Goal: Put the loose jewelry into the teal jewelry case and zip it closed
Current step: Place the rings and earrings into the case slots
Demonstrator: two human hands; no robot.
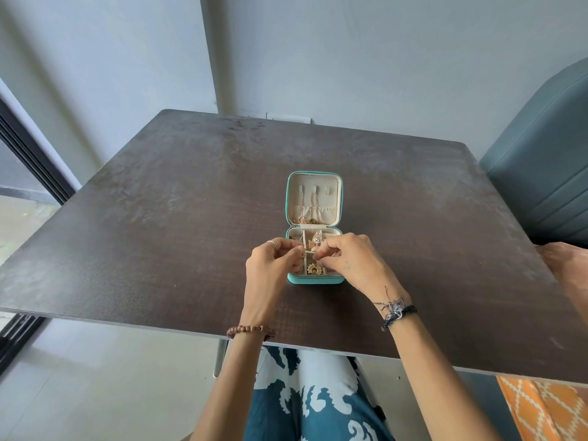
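Two hands [313, 261] over open case [315, 198], pinched item unclear

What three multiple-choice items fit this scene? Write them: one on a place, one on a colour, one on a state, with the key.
1. Where is the jewelry case?
A. on the table
B. on the floor
C. on the chair

2. What colour is the case outside?
A. red
B. teal
C. black

3. How is the lid?
A. zipped shut
B. open
C. missing

Key: A, it sits mid-table under the left hand and right hand; B, its rim is teal; C is wrong and B right, the lid lies back showing its cream lining.
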